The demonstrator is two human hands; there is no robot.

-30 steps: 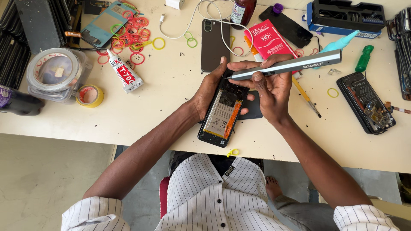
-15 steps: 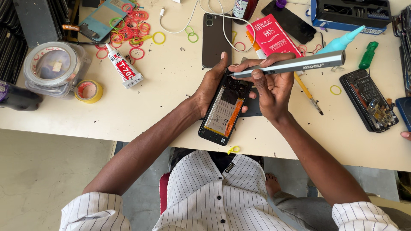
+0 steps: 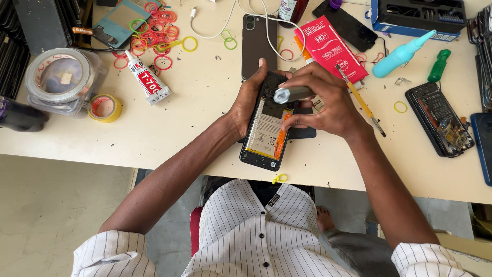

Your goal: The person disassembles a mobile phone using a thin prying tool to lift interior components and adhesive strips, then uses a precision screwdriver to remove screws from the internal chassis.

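Here the fingers of the right hand (image 3: 328, 100) are pinched around a silver screwdriver (image 3: 293, 94), which now stands end-on toward the camera over the top of the opened phone (image 3: 267, 125); half a second ago it lay crosswise, pointing to 3 o'clock. The left hand (image 3: 247, 102) grips the phone's left edge, thumb curled over its top. The phone lies back-off near the desk (image 3: 205, 97) front edge, its battery showing.

At 9 o'clock from the hands, a clear round tub (image 3: 64, 77) holds rolls of tape, with a yellow tape roll (image 3: 104, 107) just beside it. At 1 o'clock a blue tray (image 3: 417, 18) holds dark tool parts. The view has also drawn closer since the earlier picture.
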